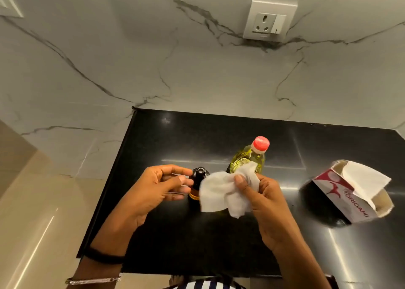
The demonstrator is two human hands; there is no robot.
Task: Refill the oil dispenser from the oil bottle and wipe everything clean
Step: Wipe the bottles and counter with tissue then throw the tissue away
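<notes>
Most of the work looks done, judging by what stands closed. On the black table [197, 245] the torn-open tissue box [350, 201] lies well off to the right, a sheet sticking out. Nearer the middle the oil bottle [249, 159] stands upright with its red cap [260, 144] on, so pouring seems finished. Just in front of it the right hand [267, 203] pinches a crumpled white tissue [219, 192] between thumb and curled fingers. Smallest, the dark oil dispenser [198, 177] stands beside the bottle, top fitted, partly behind the tissue. The left hand [151, 188] has half-curled fingers at its side; whether they grip it I cannot tell. Wiping dispenser, bottle and table likely remains.
</notes>
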